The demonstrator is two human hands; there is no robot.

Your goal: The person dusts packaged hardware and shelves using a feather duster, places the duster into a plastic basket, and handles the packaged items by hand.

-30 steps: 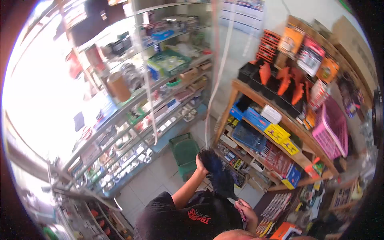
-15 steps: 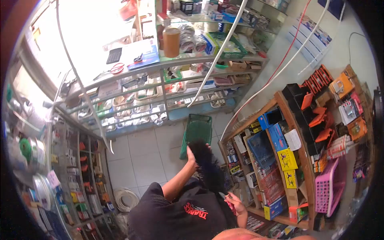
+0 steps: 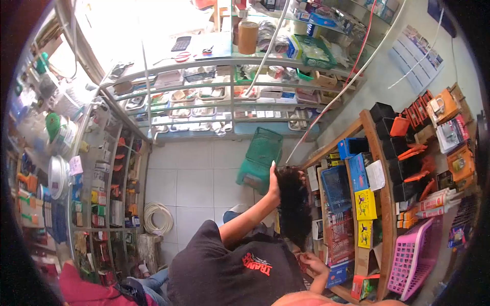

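Note:
A fluffy black duster (image 3: 295, 206) is held upright in front of my dark shirt. Around its top end is my left hand (image 3: 275, 184), with the thumb along the near side and fingertips showing past the far side. My right hand (image 3: 314, 264) is closed at the lower end, around a reddish handle that is mostly hidden by the fingers. Behind the duster's top, a green plastic basket (image 3: 264, 146) stands on the tiled floor.
Glass shelves (image 3: 190, 130) of small goods run across the back. A wooden rack (image 3: 378, 153) with boxes and a pink basket (image 3: 408, 260) is at right. Coiled white cable (image 3: 158, 219) lies at left. Another person's maroon sleeve (image 3: 84, 285) shows bottom left. Cords hang overhead.
The view has turned, and the shelves now face me squarely. Both hands still hold the duster, which is more upright. Another person's maroon sleeve and jeans have come into view at bottom left.

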